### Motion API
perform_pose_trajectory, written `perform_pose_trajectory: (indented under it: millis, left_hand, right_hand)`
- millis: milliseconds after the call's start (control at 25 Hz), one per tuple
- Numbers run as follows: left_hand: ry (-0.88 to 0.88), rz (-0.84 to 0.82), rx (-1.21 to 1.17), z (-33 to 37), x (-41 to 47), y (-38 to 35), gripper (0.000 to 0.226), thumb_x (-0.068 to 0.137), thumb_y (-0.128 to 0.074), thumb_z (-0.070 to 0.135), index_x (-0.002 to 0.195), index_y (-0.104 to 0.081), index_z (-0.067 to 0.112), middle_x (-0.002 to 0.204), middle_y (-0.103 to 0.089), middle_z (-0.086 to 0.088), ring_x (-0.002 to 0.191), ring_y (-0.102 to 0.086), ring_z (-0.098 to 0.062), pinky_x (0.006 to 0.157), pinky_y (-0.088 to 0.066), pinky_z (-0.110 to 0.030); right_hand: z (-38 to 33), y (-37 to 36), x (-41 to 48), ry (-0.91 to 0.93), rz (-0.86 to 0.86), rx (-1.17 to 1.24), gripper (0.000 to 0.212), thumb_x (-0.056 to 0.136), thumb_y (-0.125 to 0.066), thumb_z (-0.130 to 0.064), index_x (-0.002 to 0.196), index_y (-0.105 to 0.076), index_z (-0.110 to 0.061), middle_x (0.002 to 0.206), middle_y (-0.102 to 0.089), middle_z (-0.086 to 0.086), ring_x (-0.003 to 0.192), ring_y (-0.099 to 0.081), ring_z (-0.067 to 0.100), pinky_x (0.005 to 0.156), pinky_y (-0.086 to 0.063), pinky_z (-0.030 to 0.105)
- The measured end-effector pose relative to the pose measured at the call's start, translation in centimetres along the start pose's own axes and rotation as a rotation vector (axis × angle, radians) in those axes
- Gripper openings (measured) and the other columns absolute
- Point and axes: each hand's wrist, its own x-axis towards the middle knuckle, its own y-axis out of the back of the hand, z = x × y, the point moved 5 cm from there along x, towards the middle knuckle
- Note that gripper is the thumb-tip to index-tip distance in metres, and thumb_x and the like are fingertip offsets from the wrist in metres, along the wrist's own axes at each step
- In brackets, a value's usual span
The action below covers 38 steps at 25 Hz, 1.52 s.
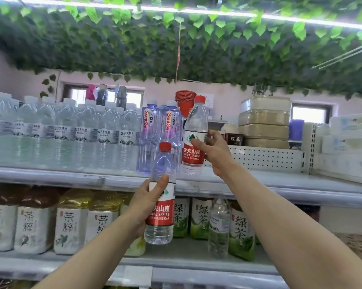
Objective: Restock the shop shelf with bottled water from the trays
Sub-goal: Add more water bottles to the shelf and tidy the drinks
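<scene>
Both forearms are reaching up from six o'clock toward the shelving. Left hand [146,202] is grasping a red-labelled water bottle [161,197] around its label, thumb across the front; its long axis is standing near vertical, red cap pointing to twelve o'clock, in front of the top shelf edge [50,177]. Right hand [214,151] is wrapping a second red-capped bottle [194,134] at one o'clock from the first, upright with its cap leaning slightly to one o'clock, base just over the shelf, beside purple-tinted bottles [153,134]. Clear water bottles [67,130] are filling the shelf toward nine o'clock. Tea bottles [71,224] are lining the lower shelf. Green leaf garlands [176,42] are covering the ceiling; pink walls with small windows are showing behind.
</scene>
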Motion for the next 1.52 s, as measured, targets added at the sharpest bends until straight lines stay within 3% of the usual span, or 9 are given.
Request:
perform_pose_trajectory:
  millis: [240,400,560,760,1040,1520]
  left_hand:
    - [-0.014,-0.011,0.011,0.1,-0.3,0.1,0.093,0.057,-0.077,0.065,0.136,-0.052,0.023,0.102,-0.077,-0.011,0.09,-0.076,-0.031,0.08,-0.06,-0.045]
    - [-0.021,-0.022,0.003,0.3,-0.7,-0.1,0.086,0.057,-0.077,0.063,0.131,-0.055,0.023,0.101,-0.077,-0.01,0.088,-0.076,-0.029,0.076,-0.06,-0.042]
    - [-0.021,-0.037,-0.003,0.2,-1.2,-0.2,0.082,0.057,-0.077,0.061,0.127,-0.058,0.022,0.099,-0.078,-0.011,0.086,-0.076,-0.03,0.074,-0.059,-0.04]
    - [-0.011,-0.036,0.003,0.0,-1.8,-0.1,0.081,0.058,-0.076,0.061,0.125,-0.058,0.02,0.1,-0.077,-0.012,0.09,-0.075,-0.032,0.081,-0.06,-0.043]
    - [-0.03,-0.037,-0.009,0.9,-2.6,0.0,0.071,0.064,-0.074,0.056,0.123,-0.059,0.02,0.1,-0.077,-0.012,0.091,-0.075,-0.032,0.077,-0.06,-0.04]
    - [-0.038,-0.033,-0.025,1.4,-3.2,0.1,0.078,0.062,-0.076,0.057,0.127,-0.057,0.02,0.101,-0.077,-0.011,0.089,-0.075,-0.03,0.074,-0.059,-0.038]
  right_hand:
    - [0.7,-0.3,0.4,0.041,0.032,-0.071,0.074,0.08,-0.087,-0.02,0.144,-0.05,-0.018,0.128,-0.063,0.004,0.11,-0.067,0.022,0.095,-0.058,0.046]
    - [0.8,-0.2,0.2,0.056,0.019,-0.054,0.053,0.084,-0.083,-0.019,0.132,-0.059,-0.019,0.115,-0.069,0.003,0.103,-0.07,0.02,0.09,-0.06,0.043]
    - [0.8,-0.2,0.3,0.062,-0.027,-0.066,0.048,0.086,-0.081,-0.019,0.131,-0.063,-0.018,0.112,-0.072,0.005,0.103,-0.072,0.023,0.093,-0.06,0.047]
    - [0.8,-0.7,0.6,0.059,-0.069,-0.098,0.056,0.085,-0.082,-0.019,0.137,-0.061,-0.018,0.119,-0.072,0.008,0.106,-0.072,0.025,0.095,-0.059,0.048]
    - [0.4,-0.4,0.4,0.077,-0.075,-0.113,0.056,0.087,-0.081,-0.018,0.139,-0.06,-0.016,0.117,-0.071,0.003,0.107,-0.07,0.023,0.095,-0.058,0.047]
    - [0.7,-0.2,0.6,0.087,-0.037,-0.093,0.042,0.087,-0.08,-0.016,0.126,-0.066,-0.023,0.11,-0.071,0.002,0.105,-0.07,0.024,0.094,-0.059,0.049]
